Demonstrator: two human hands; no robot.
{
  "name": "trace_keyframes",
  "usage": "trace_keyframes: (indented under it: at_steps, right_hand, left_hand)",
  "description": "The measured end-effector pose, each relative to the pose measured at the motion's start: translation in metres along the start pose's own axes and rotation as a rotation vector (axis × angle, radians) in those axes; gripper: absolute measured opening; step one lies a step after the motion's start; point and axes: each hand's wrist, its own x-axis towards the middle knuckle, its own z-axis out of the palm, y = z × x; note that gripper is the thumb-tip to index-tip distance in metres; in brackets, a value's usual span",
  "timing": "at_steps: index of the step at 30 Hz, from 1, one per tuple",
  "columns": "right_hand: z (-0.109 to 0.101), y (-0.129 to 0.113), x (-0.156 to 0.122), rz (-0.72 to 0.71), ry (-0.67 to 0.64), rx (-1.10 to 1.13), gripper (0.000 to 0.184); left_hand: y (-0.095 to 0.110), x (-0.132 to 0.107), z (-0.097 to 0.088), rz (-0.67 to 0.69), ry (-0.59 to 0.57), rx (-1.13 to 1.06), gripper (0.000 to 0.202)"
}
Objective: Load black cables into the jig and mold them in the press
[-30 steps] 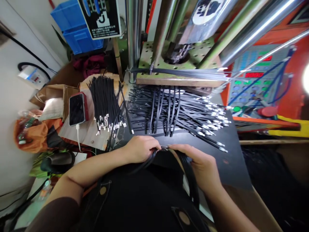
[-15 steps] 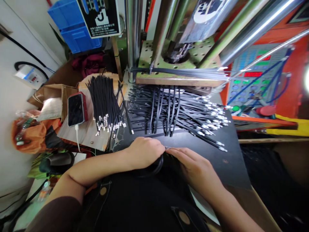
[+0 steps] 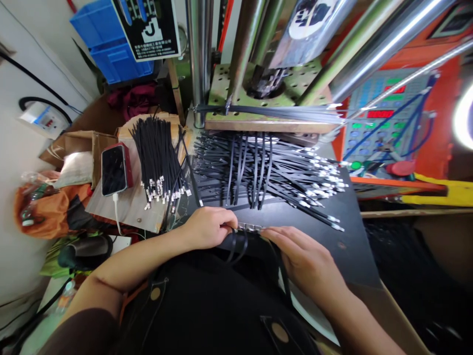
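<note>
the left hand (image 3: 209,228) and the right hand (image 3: 301,261) are holding thin black cables (image 3: 234,251) with shiny metal ends (image 3: 249,227) lining up in a row, and the black parts are hanging down in loops.

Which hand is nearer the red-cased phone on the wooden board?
Left. The left hand is below and to the right of the red-cased phone in this view; the right hand lies farther right, beyond the left hand.

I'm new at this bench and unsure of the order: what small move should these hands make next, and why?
Probably the right hand should even up the metal terminals against the left hand, since the terminals sit in a short row between the hands while the black cables loop loosely below.
</note>
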Motion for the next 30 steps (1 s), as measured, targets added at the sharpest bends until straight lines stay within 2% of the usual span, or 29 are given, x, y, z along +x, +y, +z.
trace_keyframes:
  at_steps: [4, 8, 13, 17, 22, 25, 27, 30]
  right_hand:
    - [0.001, -0.002, 0.002, -0.026, -0.018, -0.002, 0.029]
    - [-0.006, 0.010, -0.006, 0.073, -0.064, 0.076, 0.031]
    - [-0.009, 0.023, -0.017, 0.137, -0.004, 0.078, 0.024]
    - [-0.004, 0.022, -0.016, 0.073, 0.034, 0.038, 0.023]
    - [0.004, 0.017, -0.015, -0.076, 0.061, -0.083, 0.024]
    - [0.007, 0.019, -0.016, -0.078, 0.060, -0.086, 0.027]
    - [0.002, 0.026, -0.019, -0.066, 0.045, -0.051, 0.028]
    - [-0.019, 0.034, -0.021, -0.007, 0.015, 0.004, 0.028]
  left_hand:
    - [-0.005, -0.001, 0.004, 0.010, 0.072, -0.041, 0.026]
    - [-0.005, 0.001, 0.004, -0.019, 0.022, -0.047, 0.025]
    - [0.000, 0.003, 0.002, -0.046, -0.020, 0.060, 0.024]
    - [-0.003, 0.002, 0.003, -0.042, -0.042, 0.044, 0.022]
    - [-0.009, 0.000, 0.006, -0.002, 0.007, 0.005, 0.021]
    - [-0.011, -0.002, 0.005, 0.013, -0.007, 0.023, 0.021]
    - [-0.012, -0.004, 0.001, 0.046, -0.025, 0.035, 0.019]
    - [-0.008, -0.005, -0.010, 0.112, -0.024, 0.053, 0.018]
